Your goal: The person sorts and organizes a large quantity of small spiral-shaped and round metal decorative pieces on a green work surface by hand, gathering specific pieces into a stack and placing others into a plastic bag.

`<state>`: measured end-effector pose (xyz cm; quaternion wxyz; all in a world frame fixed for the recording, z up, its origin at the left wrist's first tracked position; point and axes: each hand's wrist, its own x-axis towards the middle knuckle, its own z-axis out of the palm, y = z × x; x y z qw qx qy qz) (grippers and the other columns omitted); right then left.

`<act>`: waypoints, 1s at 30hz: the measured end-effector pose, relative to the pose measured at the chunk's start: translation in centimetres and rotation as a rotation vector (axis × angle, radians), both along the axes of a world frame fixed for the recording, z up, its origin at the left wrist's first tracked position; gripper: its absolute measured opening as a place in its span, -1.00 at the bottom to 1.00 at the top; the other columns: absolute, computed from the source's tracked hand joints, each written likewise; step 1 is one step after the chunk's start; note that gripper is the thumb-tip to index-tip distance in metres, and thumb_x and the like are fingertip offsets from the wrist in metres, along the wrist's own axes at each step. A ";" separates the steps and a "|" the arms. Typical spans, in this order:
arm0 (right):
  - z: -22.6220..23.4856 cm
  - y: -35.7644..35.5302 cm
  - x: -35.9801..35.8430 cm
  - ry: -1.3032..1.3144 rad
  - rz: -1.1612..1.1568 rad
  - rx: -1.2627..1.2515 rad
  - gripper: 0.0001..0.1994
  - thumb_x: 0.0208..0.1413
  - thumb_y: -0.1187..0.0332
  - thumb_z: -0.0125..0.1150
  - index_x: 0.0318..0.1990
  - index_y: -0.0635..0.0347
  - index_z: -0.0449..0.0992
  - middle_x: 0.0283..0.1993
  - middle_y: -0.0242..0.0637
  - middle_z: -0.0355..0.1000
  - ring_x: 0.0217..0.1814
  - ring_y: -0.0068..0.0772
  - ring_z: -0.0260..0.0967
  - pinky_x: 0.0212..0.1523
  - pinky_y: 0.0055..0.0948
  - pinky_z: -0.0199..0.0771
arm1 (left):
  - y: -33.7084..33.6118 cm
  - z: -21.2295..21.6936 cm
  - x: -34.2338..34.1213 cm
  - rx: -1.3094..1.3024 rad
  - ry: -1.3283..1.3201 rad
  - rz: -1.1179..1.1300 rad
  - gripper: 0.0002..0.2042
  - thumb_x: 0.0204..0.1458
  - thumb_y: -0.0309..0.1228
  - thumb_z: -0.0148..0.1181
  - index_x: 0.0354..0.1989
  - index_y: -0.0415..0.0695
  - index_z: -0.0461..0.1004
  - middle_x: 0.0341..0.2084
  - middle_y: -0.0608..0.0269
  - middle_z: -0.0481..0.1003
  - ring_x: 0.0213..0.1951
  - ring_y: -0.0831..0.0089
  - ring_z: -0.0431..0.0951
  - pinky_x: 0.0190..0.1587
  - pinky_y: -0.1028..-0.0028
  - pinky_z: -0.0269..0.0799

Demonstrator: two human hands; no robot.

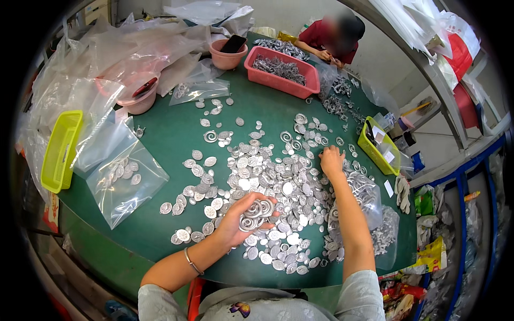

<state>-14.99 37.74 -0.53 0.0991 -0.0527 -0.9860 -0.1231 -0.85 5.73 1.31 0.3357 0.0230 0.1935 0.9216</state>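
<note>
My left hand (243, 220) is cupped, palm up, around several silver spiral pendants (257, 214), above the near side of the pile. Beneath it spreads a wide heap of silver oval medallions (284, 187) on the green table. Farther right, my right hand (332, 162) reaches down to the tabletop at the heap's edge with its fingers bent together. Whatever sits between those fingertips is hidden. Loose spiral pendants (340, 141) lie close by that hand, and a clear bag of spiral pendants (362, 190) rests beside my right forearm.
At left are a yellow-green basket (63, 155) and a clear bag with medallions (126, 174). Pink bowls (225, 56) and a pink tub (282, 74) of small metal parts stand at the back. Another person (334, 40) works across the table. A green basket (377, 145) sits right.
</note>
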 end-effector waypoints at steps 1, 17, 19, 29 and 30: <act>-0.1 0.2 0.1 0.000 -0.037 -0.036 -0.77 -0.05 0.30 0.17 -0.27 0.24 0.47 -0.19 -0.19 0.35 -0.03 -0.18 0.25 -0.04 0.04 0.12 | 0.0 0.0 -0.1 -0.011 0.013 -0.008 -0.68 0.15 -0.20 -0.15 -0.06 -0.15 0.30 -0.03 0.02 0.30 -0.08 0.14 0.42 -0.24 0.30 0.54; 8.7 -13.2 9.0 -0.627 0.443 -1.582 -0.87 0.02 0.44 0.15 -0.29 0.30 0.48 -0.33 -0.38 0.44 -0.33 -0.58 0.37 -0.26 -0.60 0.36 | 0.4 1.1 -0.3 0.109 -0.105 -0.057 -0.44 0.16 -0.04 -0.31 0.24 -0.15 -0.05 0.21 0.07 0.03 0.22 0.04 0.05 0.19 -0.01 0.03; 8.6 -11.3 7.0 -0.309 0.556 -0.883 -0.85 -0.07 0.40 0.19 -0.34 0.27 0.50 -0.32 -0.19 0.45 -0.31 -0.31 0.41 -0.25 -0.38 0.39 | 0.4 0.7 -0.3 0.083 -0.113 -0.061 -0.54 0.16 -0.21 -0.18 0.19 -0.13 0.05 0.16 0.07 0.12 0.13 0.10 0.22 0.06 0.12 0.28; 0.8 9.4 -7.3 -0.007 -0.232 -0.224 -0.65 -0.03 0.18 0.14 -0.18 0.25 0.36 -0.19 0.02 0.42 -0.09 0.11 0.35 -0.11 -0.05 0.35 | 0.0 1.1 -0.5 0.015 -0.175 0.111 -0.61 0.13 -0.41 -0.09 0.15 -0.17 0.12 0.12 0.08 0.18 0.01 0.23 0.36 -0.06 0.33 0.43; 0.5 9.9 -7.2 -0.090 -0.285 -0.228 -0.61 -0.03 0.16 0.15 -0.13 0.24 0.34 -0.11 0.00 0.39 -0.02 0.07 0.32 -0.07 -0.05 0.32 | 0.0 0.9 -0.9 -0.034 -0.084 0.114 -0.62 0.13 -0.41 -0.08 0.13 -0.20 0.14 0.10 0.09 0.21 0.01 0.23 0.36 -0.02 0.33 0.41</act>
